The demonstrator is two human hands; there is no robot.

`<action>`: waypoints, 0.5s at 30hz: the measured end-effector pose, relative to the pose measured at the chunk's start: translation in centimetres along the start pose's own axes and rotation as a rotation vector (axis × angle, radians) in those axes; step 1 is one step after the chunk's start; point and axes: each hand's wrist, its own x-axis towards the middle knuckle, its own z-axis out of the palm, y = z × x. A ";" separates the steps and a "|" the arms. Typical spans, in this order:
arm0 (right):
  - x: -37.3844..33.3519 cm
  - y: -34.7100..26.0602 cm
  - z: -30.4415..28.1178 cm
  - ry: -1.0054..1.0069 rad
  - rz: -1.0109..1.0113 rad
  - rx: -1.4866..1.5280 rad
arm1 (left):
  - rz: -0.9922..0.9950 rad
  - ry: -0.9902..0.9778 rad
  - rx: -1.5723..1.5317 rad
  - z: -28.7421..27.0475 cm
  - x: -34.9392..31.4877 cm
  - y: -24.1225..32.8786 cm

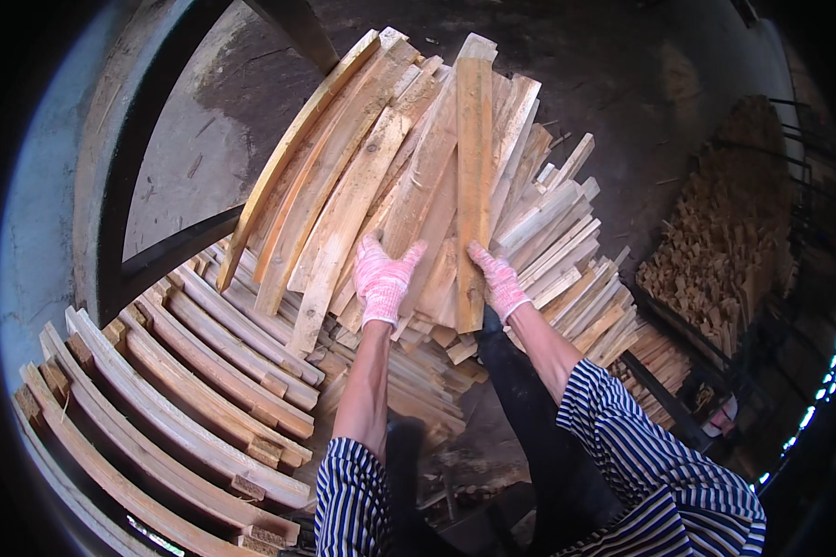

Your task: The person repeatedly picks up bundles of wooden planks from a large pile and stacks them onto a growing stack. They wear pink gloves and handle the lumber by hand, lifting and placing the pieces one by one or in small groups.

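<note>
A heap of rough wooden planks (418,186) lies in front of me, their long sides running away from me. On its top sits a straight yellowish plank (475,176). My right hand (502,286), in a pink-and-white knitted glove, is closed on this plank's right edge near its close end; the thumb tip lies on top and the other fingers are mostly hidden. To its left, my left hand (385,283), gloved alike, rests over other planks with thumb and fingers spread apart.
Spaced rows of stacked boards (186,390) with small spacer blocks fill the lower left. A dark metal frame (111,186) rises at the left. Short wood pieces (567,241) lie right of the heap. A large pile of offcuts (724,251) stands farther right.
</note>
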 end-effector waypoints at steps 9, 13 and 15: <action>-3.3 -2.3 -3.4 -0.347 0.152 -0.072 | -0.192 -0.603 -0.577 2.2 -2.0 -2.6; -4.6 -2.2 -5.4 -0.428 0.185 -0.100 | -0.180 -0.708 -0.998 1.8 -3.9 -1.9; -7.5 -2.2 -6.1 -0.372 0.189 -0.095 | -0.209 -0.738 -1.167 0.4 -5.9 -0.4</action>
